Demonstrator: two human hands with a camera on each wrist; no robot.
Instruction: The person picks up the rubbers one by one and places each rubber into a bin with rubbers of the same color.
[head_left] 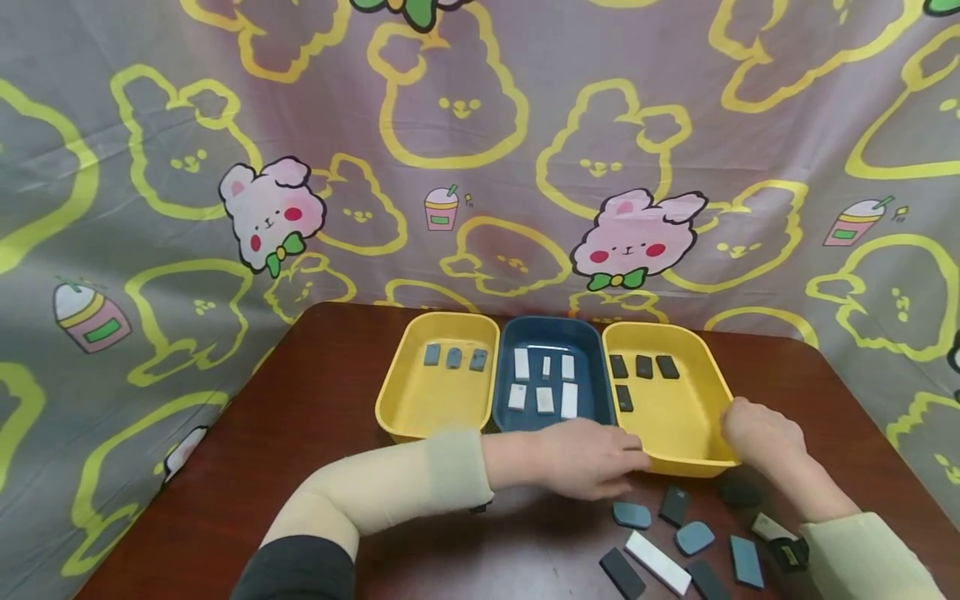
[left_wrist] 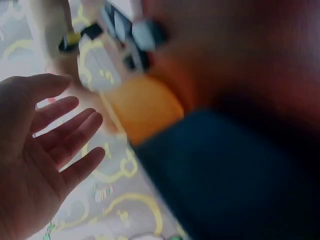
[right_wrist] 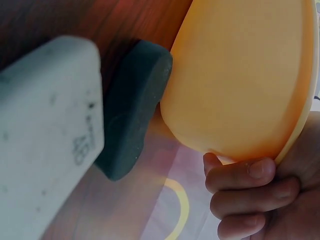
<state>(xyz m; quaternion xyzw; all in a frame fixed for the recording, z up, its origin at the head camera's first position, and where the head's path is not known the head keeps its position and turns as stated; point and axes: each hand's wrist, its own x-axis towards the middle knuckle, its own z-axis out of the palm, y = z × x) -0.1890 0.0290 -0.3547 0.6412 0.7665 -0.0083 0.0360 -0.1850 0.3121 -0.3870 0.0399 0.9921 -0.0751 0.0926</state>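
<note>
My right hand (head_left: 765, 437) grips the right wall of the right yellow tray (head_left: 667, 425), near its front corner. In the right wrist view, its curled fingers (right_wrist: 240, 175) lie against the tray's edge; the thumb is hidden. My left hand (head_left: 588, 458) reaches across to that tray's front rim, its fingers extended. The left wrist view shows this hand with fingers spread and nothing in the palm; contact with the rim cannot be told. Several black erasers (head_left: 643, 367) lie inside the tray. Close to the right wrist camera are a white eraser (right_wrist: 55, 130) and a dark block (right_wrist: 135, 110).
Left of that tray stand a blue tray (head_left: 551, 333) with several white erasers (head_left: 544, 400) and another yellow tray (head_left: 435, 404) with 3 blue-grey ones (head_left: 453, 358). Loose blue-grey (head_left: 693, 538), black (head_left: 622, 573) and white (head_left: 657, 562) pieces lie in front. A patterned curtain (head_left: 510, 250) hangs behind.
</note>
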